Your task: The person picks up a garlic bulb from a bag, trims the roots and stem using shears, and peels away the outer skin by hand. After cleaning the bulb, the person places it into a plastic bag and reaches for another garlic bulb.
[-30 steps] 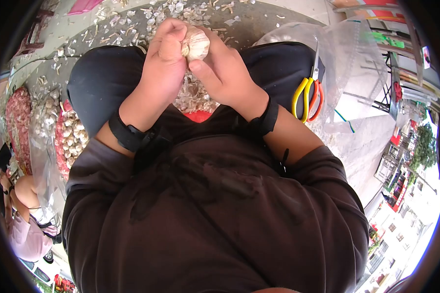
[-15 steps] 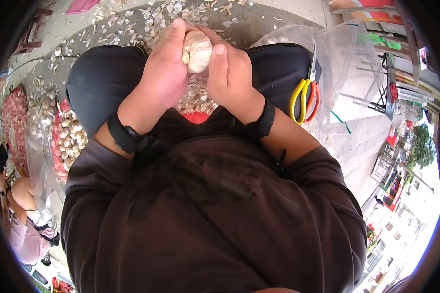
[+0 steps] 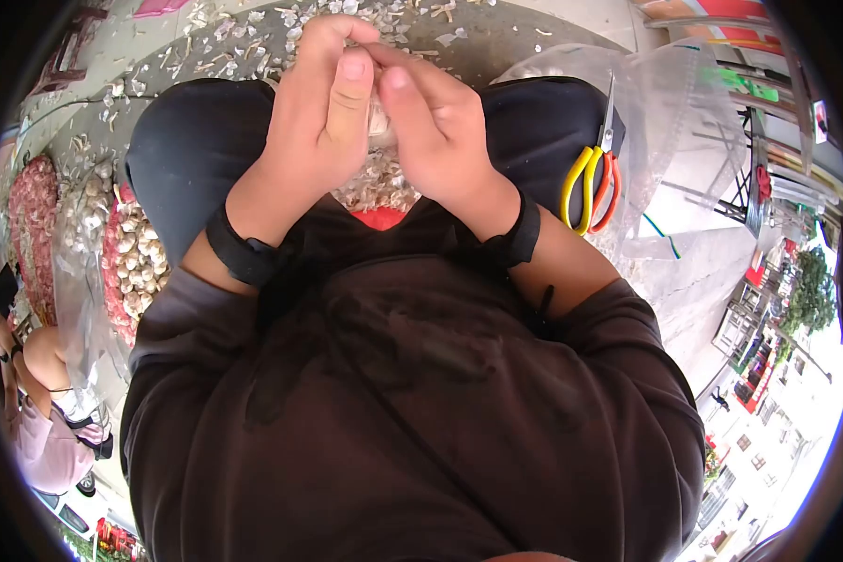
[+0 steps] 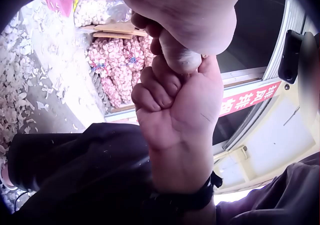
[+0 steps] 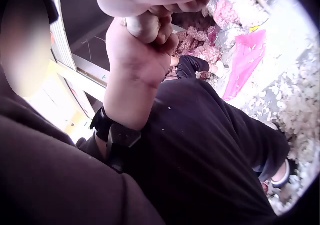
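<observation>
A pale garlic bulb is mostly hidden between the two hands above the lap. The left hand grips it from the left, thumb raised along its side. From the right, the right hand holds the same bulb, and the thumb tips nearly meet over it. In the left wrist view, the bulb shows between the left hand, whose fingers are curled, and the other hand above. The right wrist view shows the bulb against the curled fingers of the right hand.
Scissors with yellow and orange handles lie by the right thigh, beside a clear plastic bag. Peeled skins lie between the legs over something red. Sacks of garlic stand at the left, near a seated person.
Both hands have closed over the bulb, which was plainly visible before and is now mostly covered. The left fingers have bent over its top, and the thumbs have come closer together.
</observation>
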A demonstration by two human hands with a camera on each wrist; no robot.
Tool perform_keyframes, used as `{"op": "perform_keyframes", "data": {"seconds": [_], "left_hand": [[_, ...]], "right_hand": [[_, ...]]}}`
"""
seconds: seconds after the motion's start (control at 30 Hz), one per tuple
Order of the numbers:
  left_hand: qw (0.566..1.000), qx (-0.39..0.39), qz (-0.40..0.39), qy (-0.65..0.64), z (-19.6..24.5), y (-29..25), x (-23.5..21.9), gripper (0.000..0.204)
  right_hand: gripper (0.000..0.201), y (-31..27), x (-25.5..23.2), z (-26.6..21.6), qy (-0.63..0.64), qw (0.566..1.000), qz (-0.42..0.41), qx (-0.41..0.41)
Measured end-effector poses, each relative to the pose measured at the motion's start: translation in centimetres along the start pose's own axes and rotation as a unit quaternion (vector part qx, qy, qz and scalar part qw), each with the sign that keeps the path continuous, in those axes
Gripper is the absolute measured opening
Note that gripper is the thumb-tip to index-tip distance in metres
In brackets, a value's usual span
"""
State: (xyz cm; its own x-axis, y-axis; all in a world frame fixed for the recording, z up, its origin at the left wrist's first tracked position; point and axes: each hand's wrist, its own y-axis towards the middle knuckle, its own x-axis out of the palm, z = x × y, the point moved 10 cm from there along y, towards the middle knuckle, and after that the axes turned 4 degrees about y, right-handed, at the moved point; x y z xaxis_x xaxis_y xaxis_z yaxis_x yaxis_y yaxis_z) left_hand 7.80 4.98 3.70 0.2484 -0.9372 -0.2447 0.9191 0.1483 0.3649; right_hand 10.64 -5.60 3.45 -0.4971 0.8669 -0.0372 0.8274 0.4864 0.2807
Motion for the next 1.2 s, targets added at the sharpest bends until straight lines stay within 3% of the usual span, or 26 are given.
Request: {"op": "perform_keyframes", "data": {"seconds": [0.1, 0.17, 0.2, 0.23, 0.3, 0.4, 0.53, 0.63, 0.67, 0.73, 0.87, 0.97, 1.0, 1.13, 1.2], "left_hand": [[0.999, -0.024, 0.026, -0.032, -0.6, 0.0, 0.4, 0.031], [0.979, -0.116, 0.039, -0.164, -2.3, -0.4, 0.8, 0.03], [0.959, -0.159, 0.045, -0.228, -3.1, -0.5, 1.2, 0.029], [0.96, -0.154, 0.03, -0.23, -3.2, -0.3, 1.5, 0.028], [0.962, -0.146, 0.003, -0.232, -3.3, 0.1, 2.1, 0.026], [0.922, -0.226, -0.061, -0.307, -4.0, -0.6, 3.8, 0.024], [0.896, -0.309, 0.02, -0.318, -6.5, -2.3, 4.0, 0.021], [0.885, -0.358, 0.116, -0.274, -9.5, -3.4, 2.7, 0.021], [0.878, -0.36, 0.152, -0.275, -9.9, -3.4, 1.7, 0.021], [0.88, -0.348, 0.208, -0.246, -9.4, -3.2, -0.1, 0.029], [0.911, -0.307, 0.166, -0.219, -7.8, -2.2, 0.6, 0.049], [0.925, -0.298, -0.038, -0.233, -5.5, -2.3, 4.6, 0.049], [0.884, -0.347, -0.011, -0.312, -4.8, -2.8, 5.6, 0.046], [0.914, -0.265, -0.091, -0.292, -4.5, -1.8, 5.7, 0.05], [0.911, -0.278, -0.072, -0.296, -4.8, -1.8, 5.5, 0.053]], "right_hand": [[0.036, -0.1, -0.4, 0.8, -0.055, 0.995, -0.042, 0.068], [0.034, -0.6, -0.8, 3.0, 0.063, 0.98, -0.005, 0.189], [0.034, -0.6, -1.0, 3.2, 0.074, 0.978, 0.01, 0.197], [0.033, -0.6, -1.2, 3.5, 0.085, 0.975, 0.025, 0.204], [0.032, 0.0, -1.8, 2.5, 0.011, 0.992, 0.044, 0.121], [0.033, 0.3, -2.6, 2.8, 0.055, 0.99, 0.097, 0.084], [0.041, -2.0, -1.2, 8.6, 0.235, 0.92, 0.168, 0.264], [0.045, -1.6, -0.3, 8.1, 0.134, 0.953, 0.066, 0.263], [0.048, -0.8, 0.6, 6.0, 0.028, 0.979, -0.039, 0.198], [0.047, -1.0, 1.4, 5.9, -0.011, 0.98, -0.084, 0.178], [0.044, -1.1, 0.5, 5.7, 0.095, 0.969, -0.01, 0.228], [0.041, -0.7, -0.9, 4.1, 0.123, 0.964, 0.018, 0.235], [0.041, -0.8, -0.9, 4.2, 0.139, 0.961, 0.032, 0.237], [0.043, -0.8, -1.2, 4.0, 0.21, 0.948, 0.045, 0.236], [0.044, -0.8, -1.2, 3.9, 0.227, 0.941, 0.042, 0.248]]}}
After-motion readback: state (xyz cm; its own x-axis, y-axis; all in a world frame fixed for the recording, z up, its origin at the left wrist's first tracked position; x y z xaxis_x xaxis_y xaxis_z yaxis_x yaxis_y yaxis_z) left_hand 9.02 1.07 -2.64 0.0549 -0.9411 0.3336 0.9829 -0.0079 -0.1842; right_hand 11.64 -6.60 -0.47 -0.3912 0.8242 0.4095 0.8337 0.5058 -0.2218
